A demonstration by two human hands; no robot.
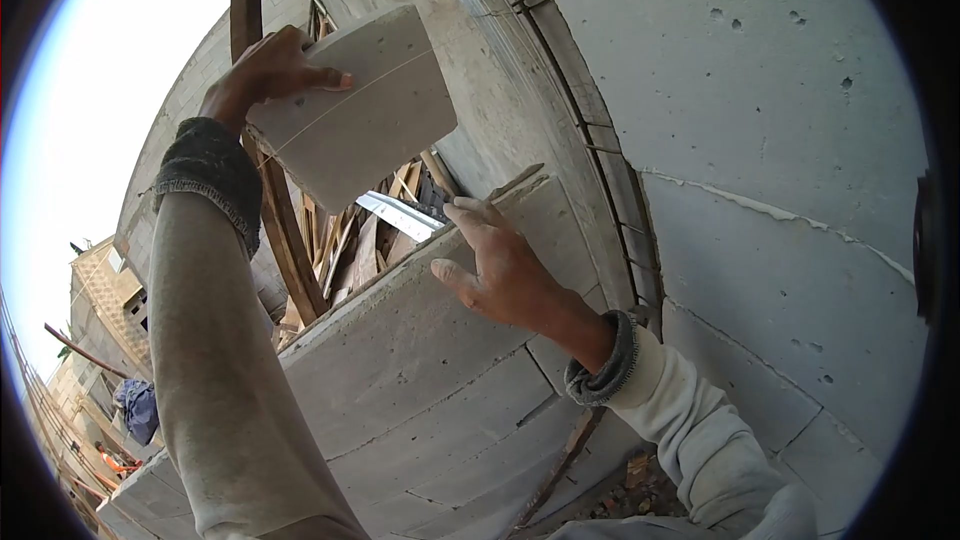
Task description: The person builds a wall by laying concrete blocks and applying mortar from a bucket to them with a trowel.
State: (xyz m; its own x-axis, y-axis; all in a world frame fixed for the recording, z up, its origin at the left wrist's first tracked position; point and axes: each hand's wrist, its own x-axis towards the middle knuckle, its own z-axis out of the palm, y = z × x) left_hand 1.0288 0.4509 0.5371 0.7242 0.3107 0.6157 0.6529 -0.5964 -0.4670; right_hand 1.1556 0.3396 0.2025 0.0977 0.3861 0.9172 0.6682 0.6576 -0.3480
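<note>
My left hand (280,70) is closed over the upper left edge of a grey concrete block (370,110), its thumb lying across the near face. The block is tilted and held up above a block wall (430,330), apart from it. A thin pale string (345,105) runs slantwise across the block's face. At the top edge of that wall, my right hand (490,265) has its thumb and fingers spread and holds nothing. Its fingertips are at the wall's upper edge; whether they touch cannot be made out.
Beyond the wall lie wooden boards (365,240) and a shiny metal strip (400,215). A wooden post (285,230) stands by my left arm. To the right rises another block wall (760,240), beside a gap with reinforcing bars (605,148). Rubble (640,490) lies below.
</note>
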